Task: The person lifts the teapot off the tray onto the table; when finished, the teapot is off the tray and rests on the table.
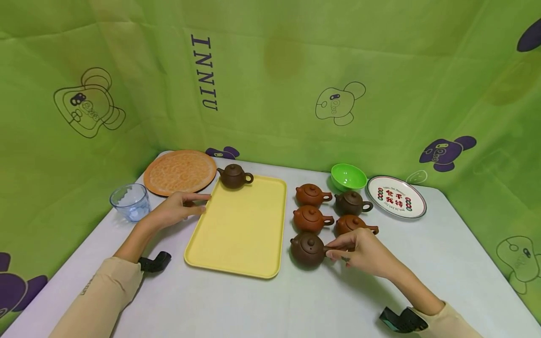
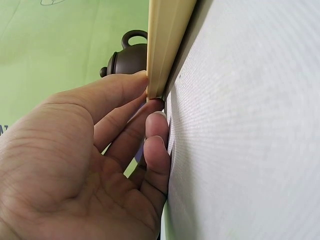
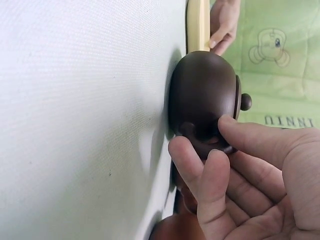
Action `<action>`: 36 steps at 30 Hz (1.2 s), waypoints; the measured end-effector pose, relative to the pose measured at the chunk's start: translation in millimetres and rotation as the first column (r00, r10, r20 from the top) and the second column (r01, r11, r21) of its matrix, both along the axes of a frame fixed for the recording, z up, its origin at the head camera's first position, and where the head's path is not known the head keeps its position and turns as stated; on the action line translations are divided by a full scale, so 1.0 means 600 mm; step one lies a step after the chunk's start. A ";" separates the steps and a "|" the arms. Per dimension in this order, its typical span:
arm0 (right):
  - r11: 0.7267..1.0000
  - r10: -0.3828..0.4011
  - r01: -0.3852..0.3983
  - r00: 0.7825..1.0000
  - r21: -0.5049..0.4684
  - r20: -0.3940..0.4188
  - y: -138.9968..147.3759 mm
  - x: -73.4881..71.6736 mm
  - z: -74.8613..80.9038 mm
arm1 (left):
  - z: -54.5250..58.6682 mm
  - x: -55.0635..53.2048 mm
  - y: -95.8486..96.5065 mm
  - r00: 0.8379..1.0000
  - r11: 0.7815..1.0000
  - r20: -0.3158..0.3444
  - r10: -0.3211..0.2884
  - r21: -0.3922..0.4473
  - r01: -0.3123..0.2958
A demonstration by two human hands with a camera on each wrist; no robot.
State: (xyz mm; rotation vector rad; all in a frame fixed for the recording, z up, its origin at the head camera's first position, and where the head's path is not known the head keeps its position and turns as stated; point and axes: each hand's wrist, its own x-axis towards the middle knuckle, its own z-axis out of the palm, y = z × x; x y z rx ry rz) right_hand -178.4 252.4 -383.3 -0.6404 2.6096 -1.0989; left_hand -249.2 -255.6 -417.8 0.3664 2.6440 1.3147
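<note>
My right hand (image 1: pixel 364 253) pinches the handle of a dark brown teapot (image 1: pixel 307 250), thumb on one side and fingers on the other. That teapot stands to the right of a yellow rectangular tray (image 1: pixel 243 225), close to the table. At the tray's left edge, my left hand (image 1: pixel 174 211) pinches the rim; in the left wrist view its thumb (image 2: pixel 122 89) lies over the rim with fingers beneath. Another dark brown teapot (image 1: pixel 233 177) sits on the tray's far left corner, its handle pointing right.
Beyond the held teapot stand reddish-brown teapots (image 1: pixel 310 219) and a dark one (image 1: pixel 351 203). A green bowl (image 1: pixel 348 177) and a white plate with red characters (image 1: pixel 396 197) lie at the back right. On the left are a glass bowl (image 1: pixel 131 202) and a round orange-brown mat (image 1: pixel 181 172).
</note>
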 end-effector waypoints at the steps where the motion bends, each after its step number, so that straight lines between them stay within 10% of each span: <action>1: 1.000 0.001 -0.001 1.000 0.001 -0.001 0.000 0.000 0.000 | 0.000 0.000 0.000 1.000 1.000 0.000 0.001 -0.001 -0.001; 21: 0.999 0.001 0.007 0.977 0.035 -0.213 0.004 -0.030 0.044 | 0.002 0.001 0.000 1.000 1.000 0.001 0.001 0.003 -0.001; 36: 0.999 -0.041 0.045 0.993 0.029 -0.111 -0.098 -0.118 0.090 | -0.002 -0.002 -0.002 1.000 1.000 0.004 0.006 -0.012 -0.006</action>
